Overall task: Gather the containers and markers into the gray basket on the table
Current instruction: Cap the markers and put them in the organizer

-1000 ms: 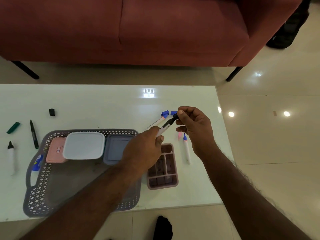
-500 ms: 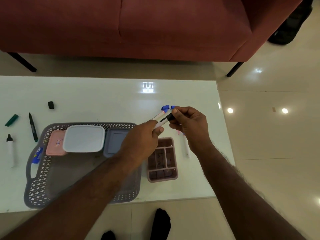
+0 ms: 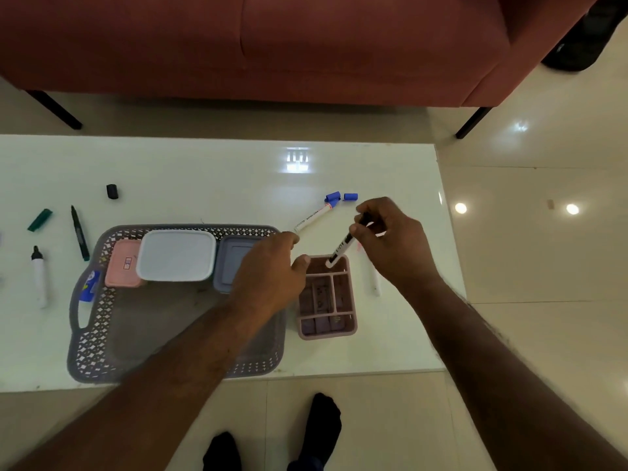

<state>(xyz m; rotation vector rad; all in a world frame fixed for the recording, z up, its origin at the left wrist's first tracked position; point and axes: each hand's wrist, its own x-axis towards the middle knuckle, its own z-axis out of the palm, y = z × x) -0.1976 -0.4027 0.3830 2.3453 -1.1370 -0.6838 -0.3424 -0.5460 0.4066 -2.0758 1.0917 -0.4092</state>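
change: earlier both hands held the black-capped marker (image 3: 343, 247) mid-air; now only the right hand (image 3: 394, 243) has it, left hand (image 3: 272, 266) has let go.
marker: tilted, lower end at the top compartment of the pink organizer (image 3: 328, 297), centre-right of frame; can't tell if it touches.
right hand: fingers and thumb pinch the marker's capped upper end.
left hand: hovers over the right end of the gray basket (image 3: 98, 321), fingers loosely curled, holding nothing.
basket: lower left; holds pink box (image 3: 123, 264), white box (image 3: 176, 254), gray-blue box (image 3: 234, 256).
loose on table (image 3: 204, 185): white marker (image 3: 312, 217) and two blue caps (image 3: 339, 197) above centre; more markers (image 3: 80, 237) at far left.
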